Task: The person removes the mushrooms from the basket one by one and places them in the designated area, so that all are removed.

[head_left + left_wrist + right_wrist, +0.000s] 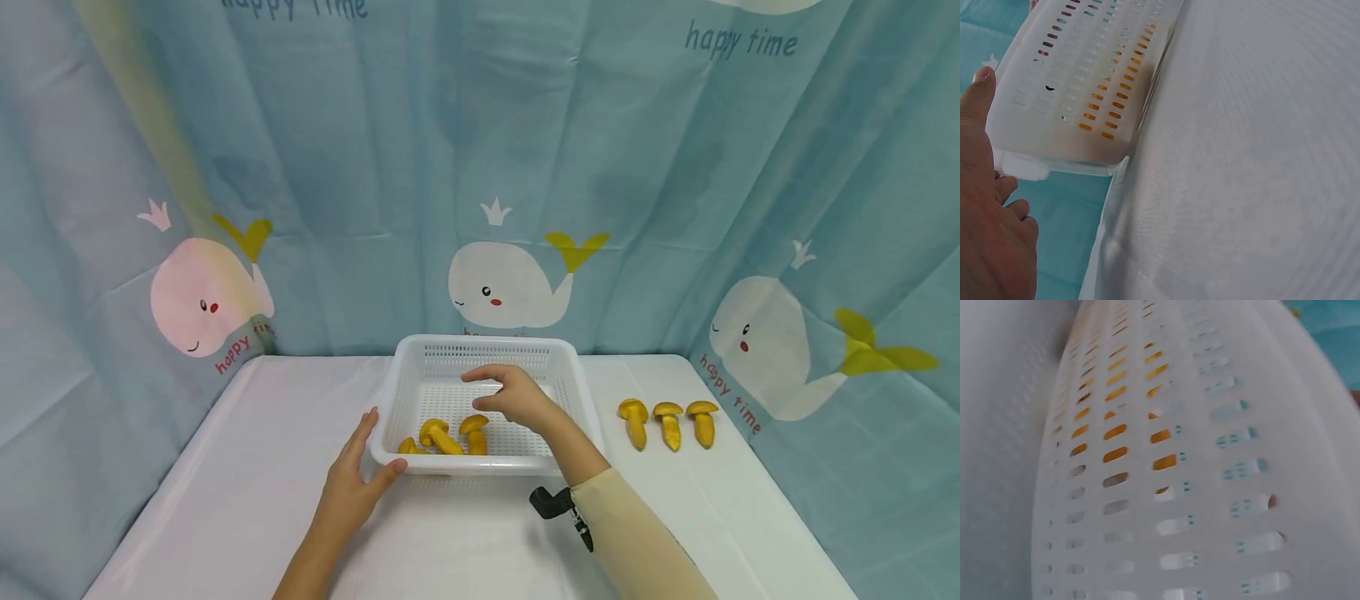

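- front of the basket (480, 466) is hiding the lower bits of the mushrooms (442, 438) inside
- left wrist view's edge is cutting off part of the left hand (991, 219)
- top edge is clipping the upper-left lettering (295, 8)
- right wrist view is looking kinda blurry tbh

The white table (465, 533) bears a basket (480, 465) and three yellow mushrooms (671, 432).

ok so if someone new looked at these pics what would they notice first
Probably the bright yellow mushrooms: three in the front of the white basket and three more in a row on the table to its right. The right grip is over the basket, and the left grip is at its front left corner. Behind, cartoon whales stand out on the blue curtain.
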`<state>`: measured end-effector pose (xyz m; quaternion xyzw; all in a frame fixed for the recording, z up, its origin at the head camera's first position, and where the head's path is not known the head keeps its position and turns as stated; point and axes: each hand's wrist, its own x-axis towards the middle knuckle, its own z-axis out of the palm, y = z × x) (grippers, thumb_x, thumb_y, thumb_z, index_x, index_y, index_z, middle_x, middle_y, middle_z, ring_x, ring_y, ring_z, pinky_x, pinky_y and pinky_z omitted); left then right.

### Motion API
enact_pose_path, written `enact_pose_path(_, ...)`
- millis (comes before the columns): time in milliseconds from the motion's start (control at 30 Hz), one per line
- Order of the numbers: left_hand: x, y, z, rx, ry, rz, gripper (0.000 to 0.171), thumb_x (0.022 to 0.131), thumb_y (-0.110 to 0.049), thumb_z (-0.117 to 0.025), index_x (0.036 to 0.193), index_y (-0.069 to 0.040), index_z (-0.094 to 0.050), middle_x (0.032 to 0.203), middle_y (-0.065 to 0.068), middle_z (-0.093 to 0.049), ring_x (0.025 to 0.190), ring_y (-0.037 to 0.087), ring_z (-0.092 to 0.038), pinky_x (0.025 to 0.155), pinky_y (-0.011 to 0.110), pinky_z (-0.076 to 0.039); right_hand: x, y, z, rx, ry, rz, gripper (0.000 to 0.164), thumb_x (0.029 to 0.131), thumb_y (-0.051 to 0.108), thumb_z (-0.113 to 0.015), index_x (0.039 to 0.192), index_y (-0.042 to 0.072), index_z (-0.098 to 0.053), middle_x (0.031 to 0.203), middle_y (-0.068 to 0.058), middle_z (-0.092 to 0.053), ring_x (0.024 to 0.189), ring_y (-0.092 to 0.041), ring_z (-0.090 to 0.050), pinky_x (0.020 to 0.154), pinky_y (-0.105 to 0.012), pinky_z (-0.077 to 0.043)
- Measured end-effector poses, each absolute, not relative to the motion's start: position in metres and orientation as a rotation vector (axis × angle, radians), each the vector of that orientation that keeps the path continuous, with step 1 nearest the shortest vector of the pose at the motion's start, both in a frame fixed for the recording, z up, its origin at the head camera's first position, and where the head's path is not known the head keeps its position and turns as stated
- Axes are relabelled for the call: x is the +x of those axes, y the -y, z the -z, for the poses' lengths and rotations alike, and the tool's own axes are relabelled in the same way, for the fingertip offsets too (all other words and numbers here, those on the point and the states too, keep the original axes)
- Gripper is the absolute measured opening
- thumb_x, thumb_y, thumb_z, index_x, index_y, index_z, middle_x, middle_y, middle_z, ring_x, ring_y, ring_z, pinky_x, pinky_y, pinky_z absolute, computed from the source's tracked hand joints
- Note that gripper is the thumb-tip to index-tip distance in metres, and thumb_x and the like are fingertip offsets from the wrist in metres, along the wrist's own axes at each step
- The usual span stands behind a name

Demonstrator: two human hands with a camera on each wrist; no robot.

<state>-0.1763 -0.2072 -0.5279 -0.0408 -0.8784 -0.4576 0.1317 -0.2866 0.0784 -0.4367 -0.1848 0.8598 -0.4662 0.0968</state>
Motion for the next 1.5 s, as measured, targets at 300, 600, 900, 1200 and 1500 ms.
enact_pose_path(300, -0.176, 0.205, 0.527, -0.120, 2.535, 1.342, 0.094, 0.088, -0.040, -0.081, 0.163, -0.034, -0.026, 0.170, 0.005, -0.024, 0.155, 0.038, -0.025, 0.116, 0.071, -0.027, -0.297, -0.072, 0.453, -0.501, -2.500, 1.296, 0.036, 0.090, 0.015, -0.079, 0.122, 0.031, -0.074, 0.141, -0.002, -0.062, 0.116, -0.035, -0.060, 0.080, -0.056, -0.060)
enact_pose_path(600, -0.176, 0.206, 0.526, -0.121, 2.537, 1.320, 0.094, 0.088, -0.041, -0.081, 0.163, -0.030, -0.026, 0.170, 0.006, -0.024, 0.155, 0.039, -0.025, 0.116, 0.070, -0.027, -0.298, -0.069, 0.465, -0.502, -2.496, 1.174, 0.037, 0.090, 0.015, -0.078, 0.125, 0.025, -0.074, 0.137, 0.001, -0.064, 0.132, -0.032, -0.054, 0.087, -0.056, -0.060)
enact_pose_path(900, -0.175, 0.206, 0.527, -0.137, 2.543, 1.334, 0.093, 0.089, -0.040, -0.080, 0.164, -0.030, -0.025, 0.170, 0.008, -0.023, 0.154, 0.041, -0.025, 0.116, 0.070, -0.027, -0.301, -0.071, 0.472, -0.463, -2.492, 1.111, 0.040, 0.088, 0.010, -0.079, 0.127, 0.018, -0.073, 0.135, 0.001, -0.066, 0.124, -0.028, -0.058, 0.087, -0.054, -0.059)
enact_pose_path(1200, -0.175, 0.209, 0.528, -0.151, 2.541, 1.320, 0.091, 0.090, -0.041, -0.079, 0.164, -0.029, -0.026, 0.170, 0.008, -0.023, 0.154, 0.041, -0.026, 0.116, 0.071, -0.028, -0.302, -0.071, 0.477, -0.449, -2.479, 1.054, 0.040, 0.085, 0.007, -0.080, 0.124, 0.018, -0.075, 0.129, 0.004, -0.068, 0.118, -0.023, -0.059, 0.087, -0.052, -0.059)
enact_pose_path(1500, -0.176, 0.208, 0.528, -0.155, 2.533, 1.324, 0.091, 0.090, -0.043, -0.079, 0.164, -0.028, -0.027, 0.170, 0.008, -0.023, 0.154, 0.041, -0.026, 0.115, 0.071, -0.028, -0.304, -0.072, 0.474, -0.460, -2.496, 0.994, 0.038, 0.084, 0.006, -0.082, 0.120, 0.015, -0.076, 0.128, 0.001, -0.070, 0.109, -0.020, -0.061, 0.079, -0.045, -0.058)
